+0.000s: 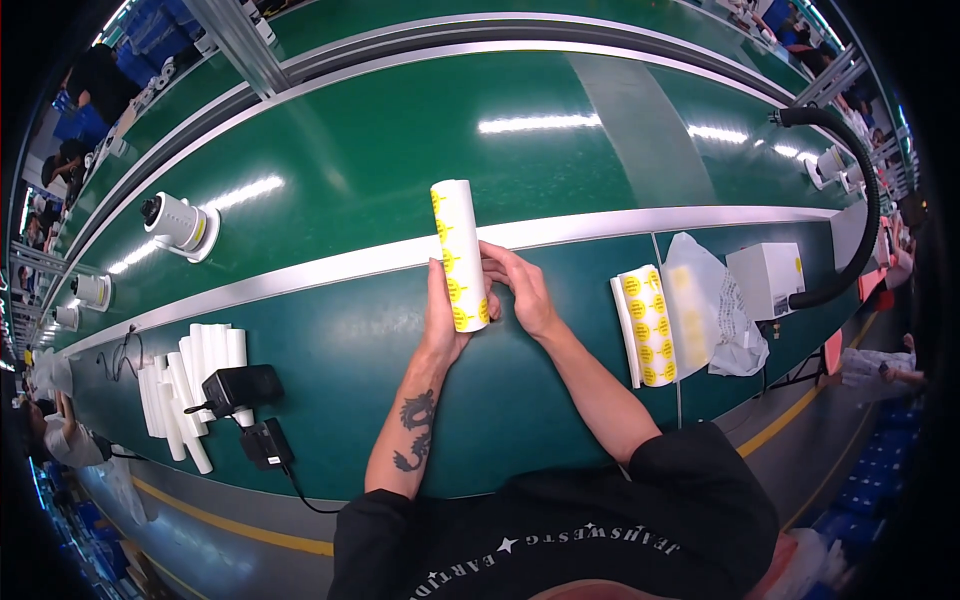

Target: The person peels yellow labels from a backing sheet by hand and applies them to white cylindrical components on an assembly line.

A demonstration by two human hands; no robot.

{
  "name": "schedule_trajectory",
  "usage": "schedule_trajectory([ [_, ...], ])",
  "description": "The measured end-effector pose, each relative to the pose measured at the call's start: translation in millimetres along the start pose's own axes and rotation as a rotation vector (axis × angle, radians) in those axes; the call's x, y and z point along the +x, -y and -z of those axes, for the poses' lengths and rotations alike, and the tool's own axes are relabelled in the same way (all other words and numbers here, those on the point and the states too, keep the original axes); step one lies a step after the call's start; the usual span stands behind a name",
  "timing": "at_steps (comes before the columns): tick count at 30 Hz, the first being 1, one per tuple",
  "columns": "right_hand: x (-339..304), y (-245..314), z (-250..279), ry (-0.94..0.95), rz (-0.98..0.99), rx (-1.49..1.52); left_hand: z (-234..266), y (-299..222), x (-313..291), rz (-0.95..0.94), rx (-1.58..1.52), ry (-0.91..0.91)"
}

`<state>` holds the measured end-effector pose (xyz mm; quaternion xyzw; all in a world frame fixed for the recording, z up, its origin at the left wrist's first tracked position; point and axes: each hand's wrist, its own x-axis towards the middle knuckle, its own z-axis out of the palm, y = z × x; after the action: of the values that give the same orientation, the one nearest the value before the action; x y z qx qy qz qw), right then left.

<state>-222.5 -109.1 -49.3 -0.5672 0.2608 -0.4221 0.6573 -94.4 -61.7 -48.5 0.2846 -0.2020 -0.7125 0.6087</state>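
A white roll of sticker sheet (463, 240) with round yellow labels along its left side stands out lengthwise in front of me, over the near edge of the green line. My left hand (440, 318) is closed round its lower left part, thumb along the side. From the right, my right hand (527, 292) has its fingers curled against the roll, some of their tips hidden behind it. To the right on the bench lies a second loosely rolled sticker sheet (650, 325) with rows of yellow round labels.
Several white tubes (180, 390) lie at the left beside black power adapters (243, 388) with cables. At the right are a clear plastic bag (712, 320), a white box (765, 280) and a bent black hose (868, 190). White round-based devices (180, 225) stand on the green line.
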Motion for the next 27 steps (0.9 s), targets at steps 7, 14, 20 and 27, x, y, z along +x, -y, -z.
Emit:
schedule_trajectory([
  [7, -1, 5, -13, -0.112, 0.122, 0.074, 4, 2, 0, -0.081, 0.031, -0.093],
  [14, 4, 3, 0, -0.054, -0.028, 0.120, -3, 0, 3, -0.383, 0.027, -0.330],
  [20, 1, 3, -17, -0.109, 0.111, -0.208, 1, -2, 2, -0.327, 0.050, -0.271],
  [27, 0, -1, -6, -0.187, 0.054, -0.059, 3, -5, 2, -0.287, -0.125, -0.286],
])
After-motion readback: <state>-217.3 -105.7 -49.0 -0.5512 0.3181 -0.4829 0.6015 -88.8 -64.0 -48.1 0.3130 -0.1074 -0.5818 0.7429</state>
